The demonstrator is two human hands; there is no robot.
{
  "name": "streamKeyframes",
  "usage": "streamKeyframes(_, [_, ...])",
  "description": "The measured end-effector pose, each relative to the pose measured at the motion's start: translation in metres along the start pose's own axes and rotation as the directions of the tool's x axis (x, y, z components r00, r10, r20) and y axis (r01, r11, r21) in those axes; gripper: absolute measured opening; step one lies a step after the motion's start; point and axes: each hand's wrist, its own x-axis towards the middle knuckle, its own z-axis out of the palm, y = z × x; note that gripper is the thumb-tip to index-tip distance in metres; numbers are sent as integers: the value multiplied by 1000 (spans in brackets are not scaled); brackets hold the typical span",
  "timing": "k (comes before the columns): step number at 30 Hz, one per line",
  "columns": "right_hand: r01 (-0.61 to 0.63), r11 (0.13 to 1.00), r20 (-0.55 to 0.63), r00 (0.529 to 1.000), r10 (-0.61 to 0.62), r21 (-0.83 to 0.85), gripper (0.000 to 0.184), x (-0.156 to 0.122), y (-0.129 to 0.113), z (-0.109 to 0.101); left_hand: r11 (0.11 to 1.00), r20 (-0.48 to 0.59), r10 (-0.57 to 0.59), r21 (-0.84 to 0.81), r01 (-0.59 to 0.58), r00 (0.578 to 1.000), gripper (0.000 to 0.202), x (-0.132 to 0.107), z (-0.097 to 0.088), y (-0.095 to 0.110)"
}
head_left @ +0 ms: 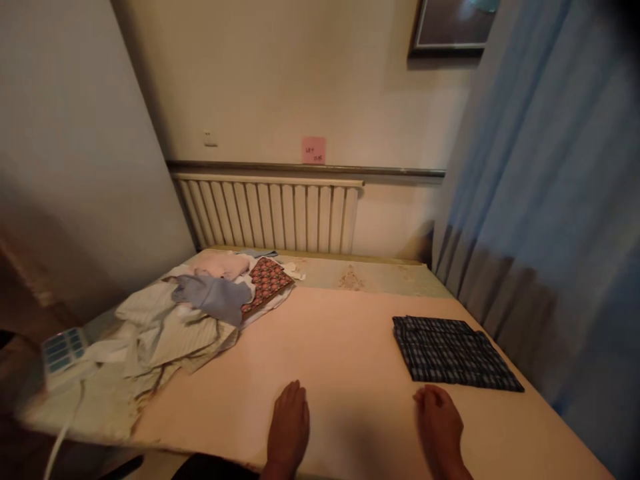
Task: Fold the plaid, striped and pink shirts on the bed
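Note:
My left hand (289, 425) is over the near part of the pale pink tabletop (320, 347), its fingers stretched forward and holding nothing that I can see. Further right, my right hand (441, 421) has its fingers curled in, with no object showing in them. Just beyond it lies a dark blue checked cloth (453, 352), folded into a flat, roughly rectangular shape. The fingertips come close to the cloth's near edge; whether they touch it I cannot tell.
Rumpled cloths (170, 327) are heaped at the left, with a grey-blue piece (215, 295) and a red patterned piece (267, 283) on them. A white power strip (67, 357) sits at the left edge. Blue curtains (530, 220) hang along the right; a radiator (275, 212) stands behind.

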Motion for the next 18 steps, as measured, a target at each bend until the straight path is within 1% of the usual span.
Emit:
streamKeyframes(1, [67,993,84,995,-60,-92,26,-13,-3,9,1000,-5,-4,-5,4,1000,30,-1,0,0])
streamKeyframes(2, [156,970,174,977,-124,-188,26,-25,-5,20,1000,-10,-8,-11,8,1000,30,-2,1,0])
streamKeyframes(3, [259,928,256,948,-191,-266,26,-37,-4,30,1000,-14,-12,-18,12,1000,31,-3,1,-1])
streamKeyframes(4, [386,866,333,901,-279,-319,27,-47,-2,40,1000,-15,-17,-27,17,1000,31,-4,2,-1])
streamKeyframes(5, [512,787,395,839,-373,-344,29,-56,2,50,999,-15,-22,-37,22,1000,31,-5,2,-1])
streamKeyframes(6, [625,701,434,768,-471,-343,30,-63,8,58,998,-14,-30,-51,29,999,32,-7,2,-2])
streamKeyframes(7, [728,599,461,680,-570,-333,30,-68,15,65,997,-11,-40,-70,39,999,32,-8,3,-2])
streamKeyframes(9, [880,368,494,474,-729,-301,30,-72,29,75,989,-3,-70,-127,69,998,33,-11,4,-3])
streamKeyframes(10, [921,260,500,378,-779,-290,29,-72,36,78,982,2,-94,-167,93,996,34,-11,5,-4])
streamKeyframes(11, [944,170,502,298,-812,-284,28,-70,41,80,969,13,-123,-217,122,992,34,-11,5,-5])
streamKeyframes(12, [954,102,501,237,-832,-282,28,-67,46,81,948,31,-155,-275,157,987,34,-9,5,-8])
streamKeyframes(13, [957,53,499,195,-844,-285,28,-65,49,82,919,54,-190,-341,197,980,35,-7,4,-11])
streamKeyframes(15, [959,-12,493,135,-860,-283,30,-60,54,83,829,120,-268,-477,292,956,36,4,0,-22])
streamKeyframes(16, [959,-38,491,110,-864,-281,31,-58,56,83,771,157,-309,-535,344,938,37,12,-3,-30])
streamKeyframes(18, [955,-80,486,72,-871,-285,32,-56,59,84,649,219,-405,-616,447,888,36,31,-13,-52])
